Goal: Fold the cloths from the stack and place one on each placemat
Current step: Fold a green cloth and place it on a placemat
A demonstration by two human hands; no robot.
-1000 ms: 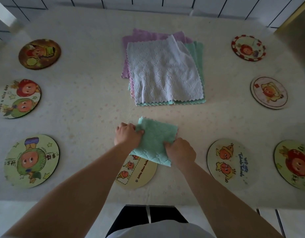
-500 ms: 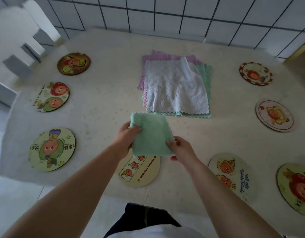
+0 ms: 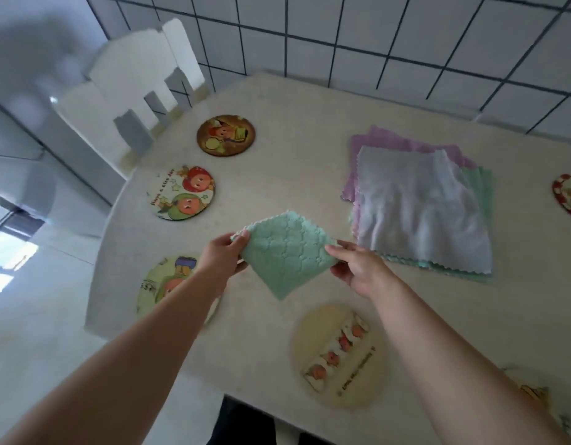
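head view is showing both hands holding a folded green cloth (image 3: 289, 253) up off the table (image 3: 310, 130), over its near-left part. the left hand (image 3: 220, 259) is pinching one corner with fingers and thumb curled round the edge, and the right hand (image 3: 358, 268) is pinching the opposite corner, so the cloth is hanging as a diamond with its lowest corner drooping free. the stack (image 3: 419, 213) of unfolded cloths, a pale one on top with pink, purple and green beneath, is lying flat to the right, well apart from the hands.

judging by this, the fold is done and the step in hand is placing it on a placemat. the nearest bare ones are the green placemat (image 3: 159, 284) partly hidden under the left forearm, the pale yellow placemat (image 3: 338, 354) just below the cloth, and the two-face placemat (image 3: 181, 192) further left; none in sight is carrying a cloth yet.

to do it well, the hands should be keeping the layers pinched together so the fold is not springing open, lowering the drooping corner first, laying the cloth flat within the mat's rim, and letting go only once it is resting there.
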